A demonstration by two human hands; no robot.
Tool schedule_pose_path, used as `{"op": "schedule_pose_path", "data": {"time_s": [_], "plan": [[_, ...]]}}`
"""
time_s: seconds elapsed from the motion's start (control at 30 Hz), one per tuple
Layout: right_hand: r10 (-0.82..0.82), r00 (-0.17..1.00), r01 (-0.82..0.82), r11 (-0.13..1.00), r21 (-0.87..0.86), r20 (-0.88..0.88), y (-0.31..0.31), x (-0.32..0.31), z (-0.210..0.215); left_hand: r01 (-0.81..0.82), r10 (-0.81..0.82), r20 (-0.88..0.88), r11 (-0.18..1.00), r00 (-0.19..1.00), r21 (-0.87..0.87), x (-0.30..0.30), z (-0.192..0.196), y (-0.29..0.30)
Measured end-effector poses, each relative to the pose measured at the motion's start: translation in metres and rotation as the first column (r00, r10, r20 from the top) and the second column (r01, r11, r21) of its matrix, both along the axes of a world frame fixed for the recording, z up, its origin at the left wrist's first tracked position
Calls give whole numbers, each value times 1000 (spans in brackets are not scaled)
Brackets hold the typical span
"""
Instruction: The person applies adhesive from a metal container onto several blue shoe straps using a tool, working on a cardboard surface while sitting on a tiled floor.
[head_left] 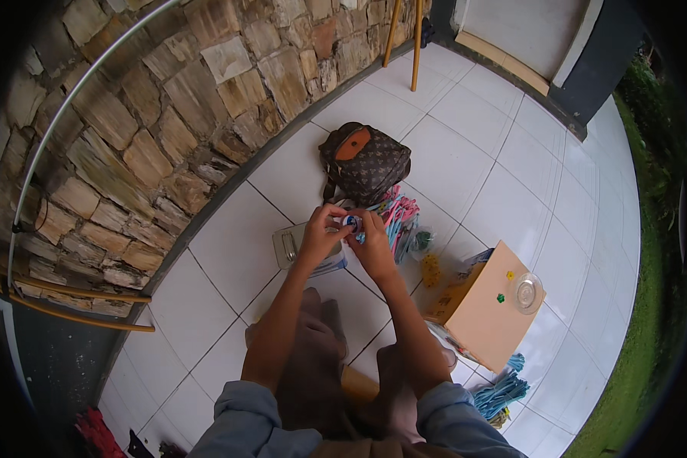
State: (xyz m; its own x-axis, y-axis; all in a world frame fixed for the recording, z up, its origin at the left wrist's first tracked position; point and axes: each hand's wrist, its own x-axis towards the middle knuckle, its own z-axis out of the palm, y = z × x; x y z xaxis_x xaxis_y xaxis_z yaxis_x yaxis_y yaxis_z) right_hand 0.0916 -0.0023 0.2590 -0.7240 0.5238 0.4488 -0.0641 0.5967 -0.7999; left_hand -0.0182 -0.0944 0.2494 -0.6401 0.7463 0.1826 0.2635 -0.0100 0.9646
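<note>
Above my lap, my left hand (pixel 324 231) and my right hand (pixel 372 243) meet with fingers pinched around a small white-and-blue object (pixel 351 220). Its exact kind is too small to make out, and the fingers cover part of it. A clear box-shaped container (pixel 286 246) stands on the floor just left of my left hand. Just beyond my right hand lies a bundle of pink and light-blue strands (pixel 398 216). To its right are a small clear bag with something green in it (pixel 421 240) and a yellow packet (pixel 430 270).
A brown patterned backpack (pixel 368 166) sits on the white tiles ahead. At right, a cardboard box (pixel 485 317) carries a clear round dish (pixel 528 293), a small green piece (pixel 501 298) and a yellow one (pixel 510 275). Blue strands (pixel 502 393) lie nearer. A stone wall (pixel 145 137) runs along the left.
</note>
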Motion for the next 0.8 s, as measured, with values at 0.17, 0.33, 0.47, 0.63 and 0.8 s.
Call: {"op": "schedule_pose_path", "data": {"time_s": [0.17,0.33,0.47,0.63,0.8], "plan": [[0,983,-20,994,108,185,-14,-47,-50,-155,120,-140,950,983,-271,-49,-40,-33],[-7,976,-11,997,78,218,-8,-57,-97,-339,261,-255,878,931,-338,-67,-95,-47],[45,966,-65,995,70,254,-9,-71,-81,-262,113,-360,878,926,-400,-67,-100,-40],[158,904,-265,937,229,398,-8,-77,-69,-340,165,-409,850,898,-403,-59,-107,-30],[200,880,-327,913,245,431,0,-81,-59,-309,191,-309,865,932,-397,-67,-114,-32]]}}
